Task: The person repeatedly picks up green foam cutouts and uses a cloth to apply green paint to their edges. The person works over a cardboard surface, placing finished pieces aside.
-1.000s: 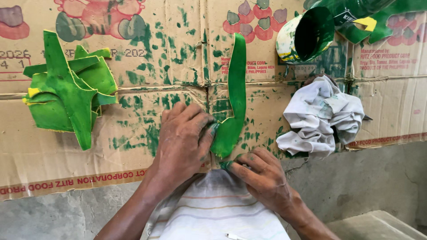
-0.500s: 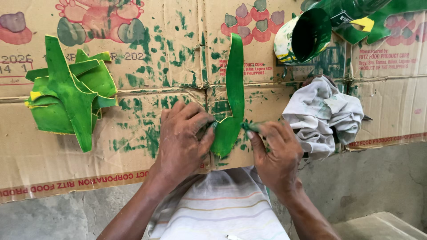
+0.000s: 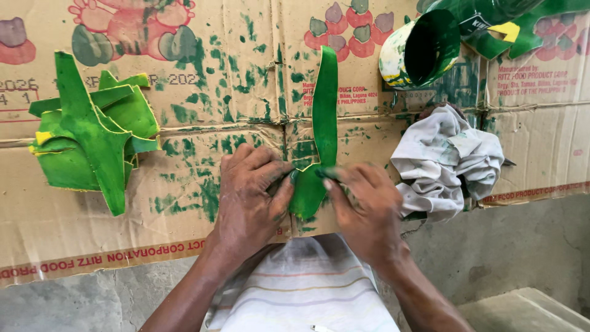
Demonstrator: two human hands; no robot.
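A long green-painted strip (image 3: pixel 324 117) lies on paint-stained flattened cardboard (image 3: pixel 203 86), its wider lower end between my hands. My left hand (image 3: pixel 249 197) presses flat on the cardboard, with its thumb and fingertips touching the left edge of the strip's lower end. My right hand (image 3: pixel 362 209) holds the right edge of that lower end with its fingertips. Green paint smears both hands.
A pile of green-painted cut pieces (image 3: pixel 92 141) lies at the left. A tipped can (image 3: pixel 424 49) with green paint inside sits at the upper right, a crumpled stained white rag (image 3: pixel 448 160) below it. A striped cloth (image 3: pixel 301 289) covers my lap. Grey concrete floor (image 3: pixel 522 246) borders the cardboard.
My right hand rose from below the strip to its right edge and took hold of the lower end. My left hand stayed pressed beside it.
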